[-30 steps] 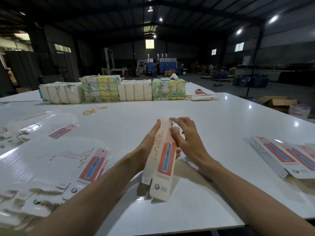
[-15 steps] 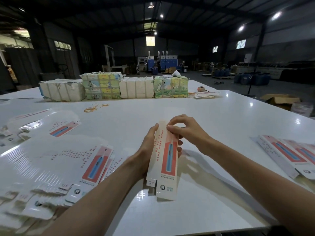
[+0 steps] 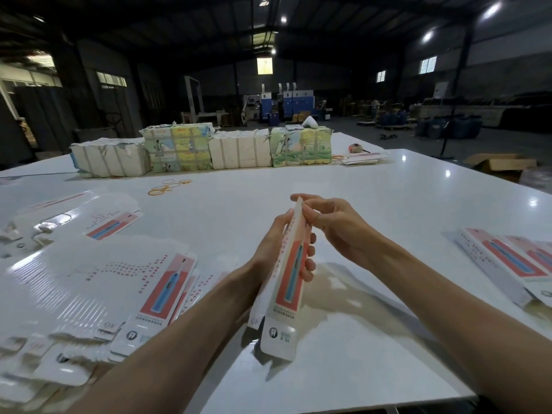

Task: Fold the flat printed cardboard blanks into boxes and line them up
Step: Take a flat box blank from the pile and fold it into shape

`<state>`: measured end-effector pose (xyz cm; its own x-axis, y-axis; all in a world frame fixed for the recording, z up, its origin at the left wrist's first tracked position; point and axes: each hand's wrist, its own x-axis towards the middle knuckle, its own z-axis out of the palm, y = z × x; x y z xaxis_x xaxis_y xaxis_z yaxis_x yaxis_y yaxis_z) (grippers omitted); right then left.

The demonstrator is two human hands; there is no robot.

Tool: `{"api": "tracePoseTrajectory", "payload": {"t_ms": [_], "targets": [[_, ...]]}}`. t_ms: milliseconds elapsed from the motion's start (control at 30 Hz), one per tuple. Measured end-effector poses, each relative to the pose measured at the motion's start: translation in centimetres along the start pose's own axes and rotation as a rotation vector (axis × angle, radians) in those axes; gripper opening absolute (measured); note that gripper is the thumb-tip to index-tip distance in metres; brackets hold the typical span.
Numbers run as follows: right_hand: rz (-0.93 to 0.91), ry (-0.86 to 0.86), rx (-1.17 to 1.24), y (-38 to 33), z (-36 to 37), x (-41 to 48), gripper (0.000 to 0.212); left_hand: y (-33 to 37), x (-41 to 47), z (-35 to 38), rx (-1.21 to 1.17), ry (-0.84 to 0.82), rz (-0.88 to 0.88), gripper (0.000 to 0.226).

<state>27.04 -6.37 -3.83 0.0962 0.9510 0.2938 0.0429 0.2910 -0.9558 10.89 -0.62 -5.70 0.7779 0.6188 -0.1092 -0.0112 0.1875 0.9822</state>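
The slim white cardboard box with a coral-red panel and blue toothbrush print [image 3: 288, 282] has swung edge-on since a moment ago. It is held over the near part of the glossy white table [image 3: 373, 186]. The left hand [image 3: 268, 249] grips its middle, fingers curled round. The right hand [image 3: 334, 231] has risen to pinch the top flap — closing that end looks like the step in hand. The card is thin, shiny and sharply creased. Flat printed blanks [image 3: 119, 279] fan out on the left, and finished boxes [image 3: 504, 261] lie in a row on the right. Beyond are tan rubber bands [image 3: 167, 186] and paper-wrapped bundles [image 3: 239, 147].
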Motion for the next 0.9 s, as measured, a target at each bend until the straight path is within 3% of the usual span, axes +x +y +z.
{"api": "tracePoseTrajectory", "payload": {"t_ms": [167, 300, 567, 667, 800, 900], "targets": [[-0.055, 0.083, 0.003, 0.6, 1.1, 0.1, 0.024, -0.2, -0.2, 0.0, -0.345, -0.062, -0.065, 0.061], [0.034, 0.089, -0.100, 2.1, 2.4, -0.5, 0.046, -0.1, -0.6, -1.4, -0.483, -0.007, -0.004, 0.062], [-0.024, 0.117, 0.014, 2.3, 2.7, -1.2, 0.045, -0.8, -0.3, -2.6, -0.071, 0.195, 0.163, 0.072], [-0.016, 0.181, 0.035, 2.0, 2.4, -1.2, 0.052, -1.3, -0.2, -2.1, -0.058, 0.188, 0.110, 0.075], [-0.043, 0.283, 0.021, 1.8, 1.7, -0.7, 0.054, -1.8, 0.5, -1.7, 0.067, 0.273, 0.246, 0.049], [-0.060, 0.333, -0.046, 1.9, 1.4, -0.6, 0.053, -1.5, 0.7, -0.4, 0.058, 0.195, 0.280, 0.063]]}}
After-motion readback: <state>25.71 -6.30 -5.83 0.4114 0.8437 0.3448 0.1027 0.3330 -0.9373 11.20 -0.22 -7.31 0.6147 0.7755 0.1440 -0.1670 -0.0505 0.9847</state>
